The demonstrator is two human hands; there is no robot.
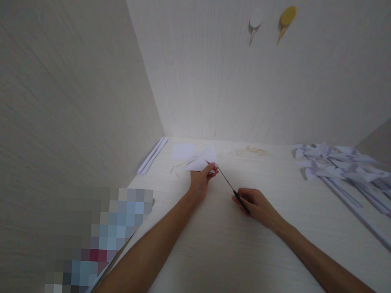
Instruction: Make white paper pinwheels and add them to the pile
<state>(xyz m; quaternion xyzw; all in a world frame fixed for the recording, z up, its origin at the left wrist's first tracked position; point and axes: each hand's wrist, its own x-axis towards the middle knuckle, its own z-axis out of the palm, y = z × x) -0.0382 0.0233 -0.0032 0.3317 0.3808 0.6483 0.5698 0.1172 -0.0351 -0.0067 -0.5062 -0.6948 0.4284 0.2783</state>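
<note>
Pale wood-grain panels wall in a light wooden tabletop (229, 253) on three sides, with two round hooks, one white (255, 19) and one yellow (288, 16), stuck high on the back panel. At the far end, the left hand (200, 180) pinches a folded white paper piece (201, 161) between thumb and fingertips, the paper lying just beyond those fingers. The right hand (257, 204) is clenched round the dark handle of a thin black-handled tool (231, 187), whose tip reaches right to the left fingertips and the paper's edge.

I'd judge the step as piercing or scoring the paper at that tip; it calls for a steady pinch and careful aim close to the fingers.

Whether the tool is an awl or a blade I cannot tell. Finished white paper pinwheels on long sticks (341, 169) lie well off beyond the right hand, cut off by the edge. A blurred patch hides the near left.
</note>
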